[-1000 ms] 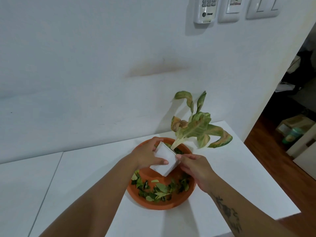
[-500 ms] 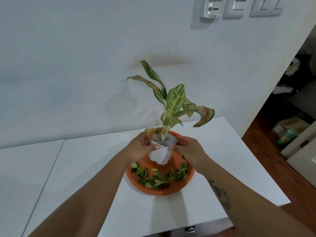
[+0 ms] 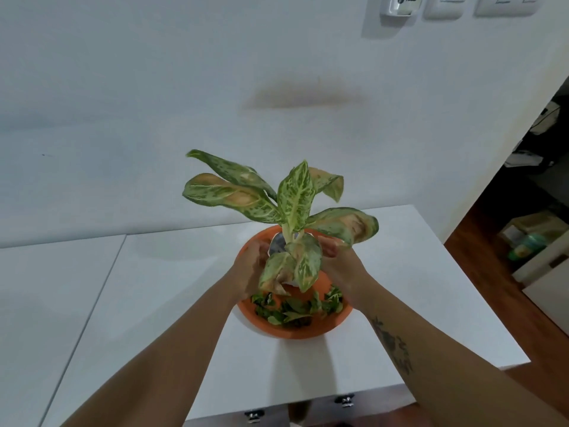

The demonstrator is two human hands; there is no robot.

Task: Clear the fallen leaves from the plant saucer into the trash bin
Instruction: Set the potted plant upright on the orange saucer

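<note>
The potted plant (image 3: 289, 211) had swung fully upright since a second earlier. Left hand (image 3: 251, 266) and right hand (image 3: 338, 263) each kept a closed grip on its white pot (image 3: 278, 243) above the orange saucer (image 3: 295, 332); fallen leaves (image 3: 292, 309) lay in the saucer near the white tabletop's (image 3: 160, 288) front edge.

White room corner, tabletop against the wall

A glossy white tabletop (image 3: 160, 288) meets a white wall (image 3: 154, 72) marked by a faint brownish smudge (image 3: 304, 95). At the wall's upper edge hang a white controller (image 3: 400, 4) and pale switch plates (image 3: 505, 6), all cut off by the frame. Small metal knobs (image 3: 345, 400) show below the tabletop's front edge. To the right, a doorway opens onto reddish wooden floor (image 3: 480, 272) with dim clutter beyond, too dark to identify.
</note>
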